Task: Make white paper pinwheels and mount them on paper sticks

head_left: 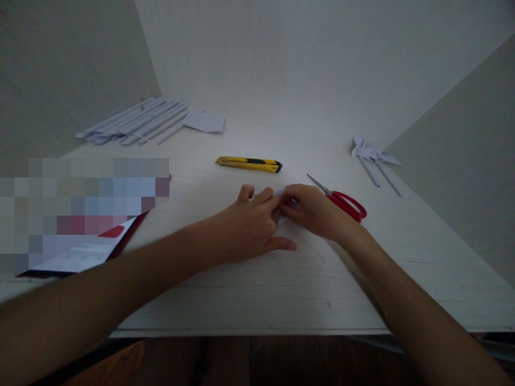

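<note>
Paper piece lies flat on the white table, at the middle of the work surface, directly between the 2 hands. Only small portions of it show: a pale edge above the knuckles and a corner below the fingers; the rest is hidden under the hands.

Left hand rests palm-down on the table, thumb stretched out along the surface toward the person, fingers curled and pressed on the left part of the paper piece. Right hand sits just beside it, fingertips bent inward and pinched on the right part of the same piece. The fingertips of both hands meet over the paper, touching one another (the exact fold or shape beneath them cannot be told).

Surrounding items:
- Red-handled scissors lie just beyond the right hand, handles near the wrist, blades pointing away to the left.
- Yellow utility knife lies farther back, apart from both hands.
- Bundle of rolled paper tubes lies at the far left corner, with a folded white sheet beside it.
- 2 paper pinwheels on sticks lie at the far right.
- Booklet with a red cover edge lies at the left, partly blurred.
</note>
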### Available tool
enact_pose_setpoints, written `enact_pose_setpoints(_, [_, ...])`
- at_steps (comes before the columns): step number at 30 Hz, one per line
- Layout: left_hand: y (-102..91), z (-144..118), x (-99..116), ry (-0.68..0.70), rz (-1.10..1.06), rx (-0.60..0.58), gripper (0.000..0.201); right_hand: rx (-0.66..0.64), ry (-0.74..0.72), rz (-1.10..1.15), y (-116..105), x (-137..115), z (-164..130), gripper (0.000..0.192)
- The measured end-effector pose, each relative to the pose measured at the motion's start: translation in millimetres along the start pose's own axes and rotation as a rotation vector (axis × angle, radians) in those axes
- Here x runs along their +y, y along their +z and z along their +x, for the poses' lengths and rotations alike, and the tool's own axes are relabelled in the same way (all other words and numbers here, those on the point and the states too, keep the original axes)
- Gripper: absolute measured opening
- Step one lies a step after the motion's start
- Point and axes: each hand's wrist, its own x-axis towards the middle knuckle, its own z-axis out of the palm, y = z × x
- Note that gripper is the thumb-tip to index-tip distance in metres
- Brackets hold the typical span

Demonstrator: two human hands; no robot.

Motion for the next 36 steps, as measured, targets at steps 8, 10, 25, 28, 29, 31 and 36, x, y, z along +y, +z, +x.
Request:
enact_pose_setpoints(8, [-0.2, -1, 0, 0.005, 0.000, -0.001, 0.060, 0.075, -0.032, 0.056, -8, -1, -4, 0.013])
enact_pose_setpoints(10, [-2.0, -1, 0, 0.007, -0.001, -0.015, 0.060, 0.051, -0.071, 0.098, -8, 0, -3, 0.014])
enact_pose_setpoints(25, [-0.4, -1, -1, 0.005, -0.011, -0.011, 0.059, 0.139, 0.000, 0.005, -5, -1, -2, 0.011])
enact_pose_setpoints(28, [-0.8, -1, 0, 0.010, -0.001, -0.027, 0.059, 0.183, -0.043, 0.045, -10, 0, -5, 0.011])
enact_pose_setpoints(29, [-1.0, -1, 0, 0.011, 0.004, -0.031, 0.059, 0.177, -0.060, 0.049, -11, 1, -6, 0.011])
enact_pose_setpoints(31, [-1.1, -1, 0, 0.010, 0.012, -0.030, 0.060, 0.183, -0.059, 0.034, -13, 3, -7, 0.011])
enact_pose_setpoints(36, [0.6, -2, 0, 0.010, 0.029, -0.011, 0.060, 0.415, 0.191, -0.059, -22, 15, -7, 0.020])
